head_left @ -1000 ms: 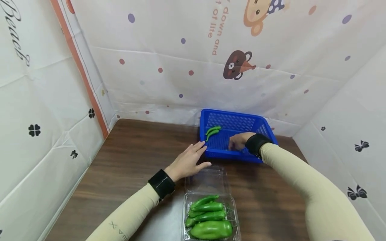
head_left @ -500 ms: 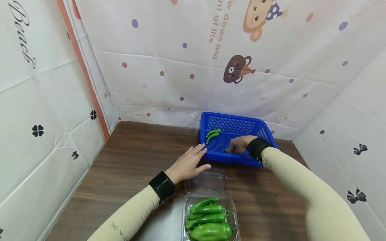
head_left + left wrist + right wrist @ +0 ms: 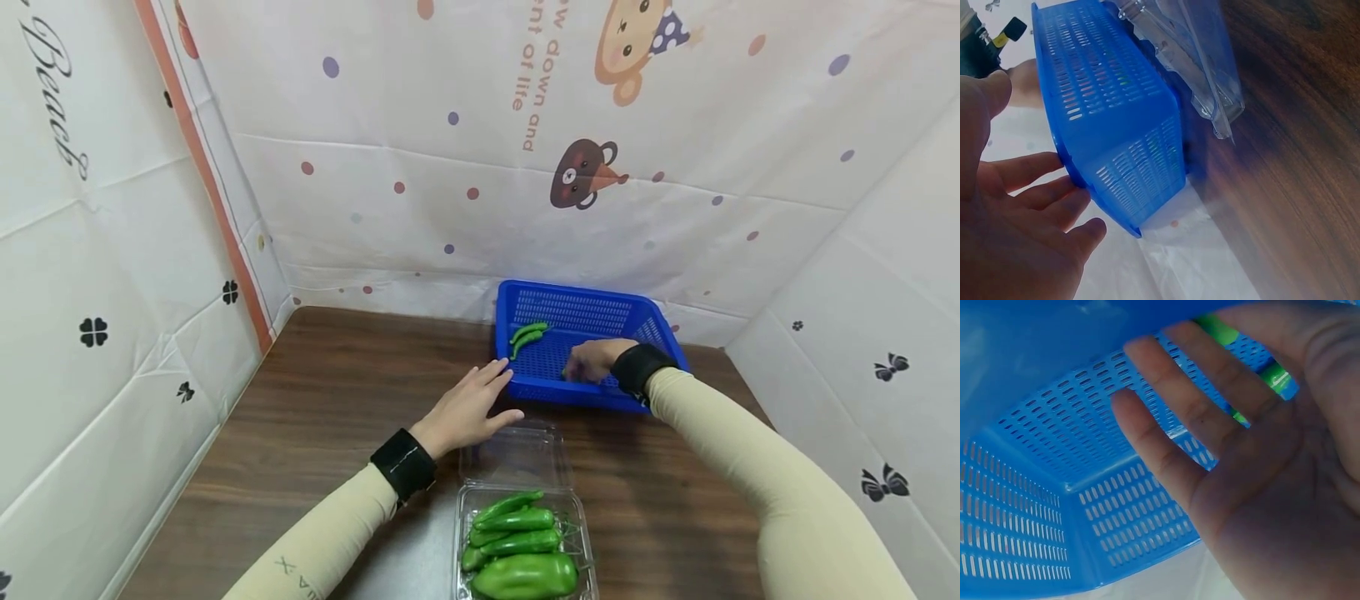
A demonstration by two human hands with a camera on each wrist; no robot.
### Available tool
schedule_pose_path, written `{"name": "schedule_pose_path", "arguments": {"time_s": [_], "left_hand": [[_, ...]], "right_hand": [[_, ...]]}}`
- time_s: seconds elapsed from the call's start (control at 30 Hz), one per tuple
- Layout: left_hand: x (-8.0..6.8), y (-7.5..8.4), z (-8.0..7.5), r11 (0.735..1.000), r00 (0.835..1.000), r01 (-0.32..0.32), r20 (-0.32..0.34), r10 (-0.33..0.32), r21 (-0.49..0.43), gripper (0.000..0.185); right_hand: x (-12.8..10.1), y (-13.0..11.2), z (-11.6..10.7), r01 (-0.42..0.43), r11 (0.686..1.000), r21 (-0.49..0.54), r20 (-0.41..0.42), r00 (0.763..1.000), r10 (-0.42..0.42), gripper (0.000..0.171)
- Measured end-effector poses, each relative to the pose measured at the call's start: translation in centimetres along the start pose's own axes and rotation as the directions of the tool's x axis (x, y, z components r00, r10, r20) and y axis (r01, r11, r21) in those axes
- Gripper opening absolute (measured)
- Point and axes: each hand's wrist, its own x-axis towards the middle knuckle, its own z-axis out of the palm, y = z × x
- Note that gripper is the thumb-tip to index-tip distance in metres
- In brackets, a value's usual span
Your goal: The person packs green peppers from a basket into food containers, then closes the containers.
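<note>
A blue slotted basket stands at the back of a brown table. Two slim green peppers lie in its far left part. My right hand is inside the basket with its fingers fairly straight and spread. Another green pepper shows through the gaps between them, against the basket floor. I cannot tell whether the hand touches it. My left hand is open, with its fingertips at the basket's near left corner.
An open clear plastic clamshell sits in front of the basket, its near half filled with several green peppers. Printed white sheets wall the table on the left, back and right. Bare wood lies left of my left arm.
Both hands have stayed almost where they were. A bit of green pepper has come into sight at the right hand's fingertips in the basket.
</note>
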Motion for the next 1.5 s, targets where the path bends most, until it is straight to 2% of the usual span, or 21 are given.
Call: {"name": "schedule_pose_path", "arguments": {"time_s": [0.17,0.23,0.33,0.5,0.6,0.7,1.0,1.13,1.3,1.5], "left_hand": [[-0.1,0.3,0.1,1.0,1.0,-0.002,0.003,0.002,0.007,0.072],[-0.2,0.4,0.1,1.0,1.0,-0.002,0.004,0.002,0.004,0.072],[-0.2,0.6,0.0,1.0,1.0,-0.002,0.001,0.002,0.003,0.073],[-0.3,0.9,-0.1,1.0,1.0,-0.014,-0.013,0.014,0.004,0.072],[-0.5,1.1,-0.1,1.0,0.999,-0.025,-0.024,0.025,0.007,0.071],[-0.8,1.4,-0.2,0.999,0.999,-0.036,-0.032,0.036,0.01,0.07],[-1.8,2.7,-0.3,0.998,0.998,-0.049,-0.026,0.048,-0.038,0.07],[-2.2,3.1,-0.4,0.998,0.999,-0.045,-0.017,0.044,-0.051,0.071],[-2.8,3.3,-0.3,0.997,0.998,-0.053,-0.028,0.052,-0.06,0.072],[-3.6,3.6,-0.3,0.996,0.998,-0.05,-0.031,0.048,-0.077,0.074]], "right_hand": [[-0.5,0.0,0.1,0.0,1.0,0.002,-0.118,0.993,0.0,0.021],[-0.8,0.0,0.2,-0.01,1.0,0.017,-0.149,0.989,0.013,0.014],[-1.2,-0.1,0.1,0.003,0.999,0.035,-0.185,0.983,0.004,0.017],[-2.1,-0.2,0.0,0.06,0.996,0.073,-0.229,0.973,-0.042,0.033],[-2.7,-0.4,0.0,0.099,0.993,0.069,-0.261,0.962,-0.078,0.033],[-3.5,-0.9,0.0,0.128,0.991,0.034,-0.314,0.943,-0.111,0.028],[-6.1,-2.3,0.8,0.201,0.979,-0.016,-0.48,0.858,-0.184,0.017],[-7.2,-3.2,1.1,0.199,0.98,-0.017,-0.509,0.842,-0.18,0.021],[-8.4,-4.2,1.6,0.227,0.973,-0.037,-0.525,0.824,-0.212,0.023],[-9.6,-5.5,2.6,0.28,0.956,-0.081,-0.559,0.781,-0.276,0.024]]}}
